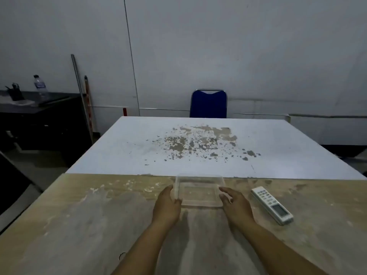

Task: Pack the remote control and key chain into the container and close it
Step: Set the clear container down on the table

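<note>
Left hand: our left hand (167,207) rests against the container's left wall, fingers curled loosely on it, touching but with no firm grasp that we can tell.
Right hand: our right hand (235,205) sits at the container's right near corner, fingers spread and relaxed, holding nothing.
Container: the clear container (199,192) stands open between our hands, by the tabletop's far edge; we see no lid.
Remote control: the remote control (271,205) lies just right of our right hand, long axis running from far-left to near-right, display end nearest us; we judge the right hand the one to take it.
Key chain: we cannot find it.
Surface: a worn wooden tabletop (79,225), butted against a white table (139,147) with flaked paint.
Room: a blue chair (208,104) at a pale wall; a water bottle (40,87) on a dark side desk.
</note>
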